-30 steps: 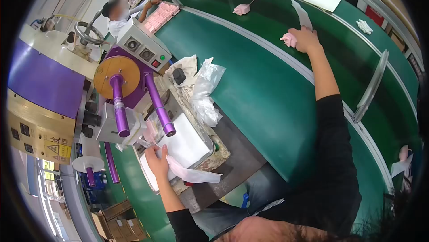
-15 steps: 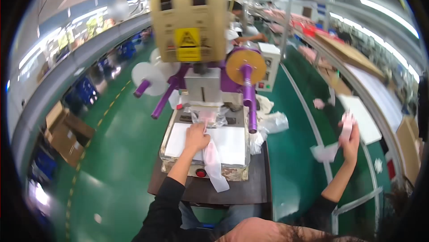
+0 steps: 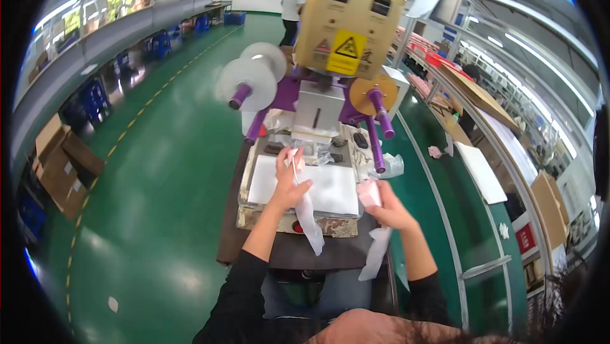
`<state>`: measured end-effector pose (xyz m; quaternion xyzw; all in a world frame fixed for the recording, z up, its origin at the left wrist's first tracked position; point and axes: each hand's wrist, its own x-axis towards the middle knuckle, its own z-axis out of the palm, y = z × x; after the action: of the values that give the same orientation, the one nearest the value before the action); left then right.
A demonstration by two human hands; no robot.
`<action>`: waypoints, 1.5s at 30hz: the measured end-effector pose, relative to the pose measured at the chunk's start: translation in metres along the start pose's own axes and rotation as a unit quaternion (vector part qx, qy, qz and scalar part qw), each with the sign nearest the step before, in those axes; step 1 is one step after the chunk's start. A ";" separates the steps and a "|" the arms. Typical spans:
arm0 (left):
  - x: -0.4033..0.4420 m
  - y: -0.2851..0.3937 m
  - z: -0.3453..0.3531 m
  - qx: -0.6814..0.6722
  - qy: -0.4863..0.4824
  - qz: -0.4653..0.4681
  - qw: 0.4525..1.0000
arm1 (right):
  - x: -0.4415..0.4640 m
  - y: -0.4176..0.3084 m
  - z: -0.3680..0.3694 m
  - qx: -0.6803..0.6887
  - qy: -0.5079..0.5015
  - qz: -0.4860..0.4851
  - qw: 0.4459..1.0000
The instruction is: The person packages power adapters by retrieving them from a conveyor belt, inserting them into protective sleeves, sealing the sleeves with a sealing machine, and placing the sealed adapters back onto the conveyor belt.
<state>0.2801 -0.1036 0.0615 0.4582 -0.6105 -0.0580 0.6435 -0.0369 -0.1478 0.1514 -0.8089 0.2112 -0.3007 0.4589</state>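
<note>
In the head view my left hand (image 3: 289, 186) is at the front of a press, its fingers closed on a thin pale strip (image 3: 307, 220). That strip hangs down over the white pad (image 3: 330, 188) and past the front of the press base. Right of the pad, my right hand (image 3: 393, 209) grips a pale pink strip (image 3: 368, 192), whose whitish tail (image 3: 376, 255) dangles below. What the strips are made of I cannot tell. Just beyond my left hand is the grey press head (image 3: 318, 110), with crumpled clear film (image 3: 323, 152) under it.
A gold control box (image 3: 356, 13) with a yellow warning label overhangs the press. Purple rods and a white reel (image 3: 248, 86) stick out towards me. To the right runs a green conveyor belt (image 3: 438, 182) with a white board (image 3: 480, 172). Cardboard boxes (image 3: 63, 166) sit on the left floor. A person (image 3: 292, 10) stands far back.
My right hand has come left from over the conveyor to beside the pad, bringing its pink strip. My left hand stays at the press with its strip. The camera view has turned left.
</note>
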 end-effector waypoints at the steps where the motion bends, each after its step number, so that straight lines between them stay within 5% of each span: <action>1: -0.003 0.013 -0.010 -0.002 0.011 -0.007 1.000 | 0.013 0.000 0.015 0.081 -0.001 0.145 0.986; 2: -0.009 0.027 -0.019 -0.064 -0.002 -0.021 0.998 | 0.023 0.003 0.029 0.159 0.001 0.291 0.944; 5: -0.032 0.062 -0.052 -0.191 -0.022 -0.064 0.979 | 0.068 0.034 0.051 0.259 0.018 0.318 0.912; 9: -0.055 0.076 -0.104 -0.051 -0.120 -0.054 0.990 | 0.130 0.070 0.073 0.024 0.021 0.229 0.973; 12: -0.089 0.065 -0.116 -0.219 -0.033 -0.109 0.969 | 0.163 0.092 0.087 -0.187 0.041 0.114 0.975; 14: -0.112 0.053 -0.117 -0.300 0.023 -0.156 0.941 | 0.181 0.101 0.096 -0.397 0.100 -0.003 0.912; 15: -0.124 0.046 -0.117 -0.378 0.079 -0.199 0.901 | 0.188 0.095 0.101 -0.397 0.098 -0.005 0.913; 18: -0.160 0.009 -0.109 -0.381 0.127 -0.211 0.891 | 0.215 0.063 0.113 -0.508 0.026 0.135 0.851; 23: -0.180 -0.008 -0.107 -0.390 0.186 -0.238 0.870 | 0.235 0.076 0.115 -0.533 -0.002 0.140 0.835; 27: -0.177 -0.007 -0.105 -0.405 0.226 -0.257 0.848 | 0.231 0.101 0.123 -0.562 0.038 0.058 0.824; 30: -0.176 -0.003 -0.108 -0.410 0.225 -0.254 0.847 | 0.232 0.113 0.133 -0.616 0.190 -0.131 0.753; 31: -0.175 -0.002 -0.108 -0.414 0.222 -0.251 0.847 | 0.235 0.114 0.135 -0.615 0.189 -0.130 0.754; 34: -0.174 0.000 -0.108 -0.403 0.225 -0.262 0.847 | 0.238 0.114 0.126 -0.498 0.054 0.068 0.863; 40: -0.175 -0.008 -0.108 -0.410 0.214 -0.245 0.852 | 0.157 0.059 0.078 -0.427 0.013 0.062 0.902; 42: -0.174 -0.004 -0.109 -0.406 0.214 -0.274 0.845 | 0.089 0.091 0.073 -0.479 0.214 -0.021 0.851; 44: -0.177 -0.006 -0.112 -0.401 0.211 -0.285 0.845 | 0.015 0.116 0.089 -0.381 0.431 0.025 0.818; 45: -0.181 -0.011 -0.112 -0.400 0.209 -0.281 0.847 | -0.023 0.172 0.086 -0.174 0.425 0.084 0.884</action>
<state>0.3341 0.0633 -0.0599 0.3140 -0.2309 -0.3784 0.8396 -0.0066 -0.1643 -0.0392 -0.6493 0.5026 -0.5344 0.2003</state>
